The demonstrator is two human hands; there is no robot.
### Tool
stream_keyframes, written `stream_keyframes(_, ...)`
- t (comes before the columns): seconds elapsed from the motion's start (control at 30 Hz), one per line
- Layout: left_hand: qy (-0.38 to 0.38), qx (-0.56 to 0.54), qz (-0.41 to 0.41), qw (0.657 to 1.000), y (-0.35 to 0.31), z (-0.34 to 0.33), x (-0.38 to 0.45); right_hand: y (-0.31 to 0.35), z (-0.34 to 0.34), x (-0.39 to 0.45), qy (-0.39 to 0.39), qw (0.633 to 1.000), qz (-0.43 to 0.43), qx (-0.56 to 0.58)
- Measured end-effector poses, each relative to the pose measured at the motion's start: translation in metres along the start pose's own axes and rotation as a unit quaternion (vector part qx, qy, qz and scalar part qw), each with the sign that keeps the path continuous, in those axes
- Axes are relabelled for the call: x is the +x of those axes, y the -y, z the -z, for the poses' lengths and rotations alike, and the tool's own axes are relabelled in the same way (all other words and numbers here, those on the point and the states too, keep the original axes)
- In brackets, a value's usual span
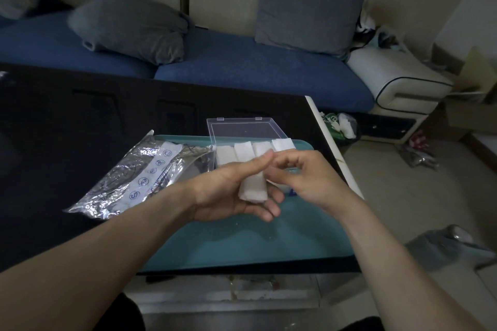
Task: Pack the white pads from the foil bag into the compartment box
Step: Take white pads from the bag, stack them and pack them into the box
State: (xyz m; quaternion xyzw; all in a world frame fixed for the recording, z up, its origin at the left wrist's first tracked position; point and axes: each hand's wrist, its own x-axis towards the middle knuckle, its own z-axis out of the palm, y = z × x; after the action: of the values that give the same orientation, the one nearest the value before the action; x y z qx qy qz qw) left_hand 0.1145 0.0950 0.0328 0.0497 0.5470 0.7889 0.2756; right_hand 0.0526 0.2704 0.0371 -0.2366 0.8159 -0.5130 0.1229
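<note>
Four folded white pads [254,150] already stand in the clear plastic compartment box [236,130]; left hand [231,191] grip holds another white pad [252,188], right hand [304,177] fingers curled at it, contact unclear.

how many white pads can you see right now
5. Four stand side by side in the clear box: pads at and. The fifth is held in the left hand. The hands may hide more, and the foil bag may hold others.
</note>
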Motion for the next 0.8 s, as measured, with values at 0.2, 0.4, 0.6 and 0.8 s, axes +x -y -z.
stream_keyframes(0.2,-0.055,0.059,0.013,0.997,0.008,0.002,0.007,-0.006,0.001,0.003,0.073,0.997,0.017,-0.030)
stream_keyframes(0.4,-0.034,0.087,0.036,0.995,0.007,0.001,0.005,-0.005,0.008,0.003,0.017,0.998,0.019,0.056)
stream_keyframes(0.6,-0.245,0.546,-0.148,0.787,0.016,0.018,0.016,-0.040,0.048,0.015,-0.190,0.978,0.036,-0.084)
stream_keyframes(0.8,-0.170,0.726,-0.127,0.654,0.026,0.024,0.028,-0.061,0.037,0.034,-0.142,0.959,-0.043,-0.240)
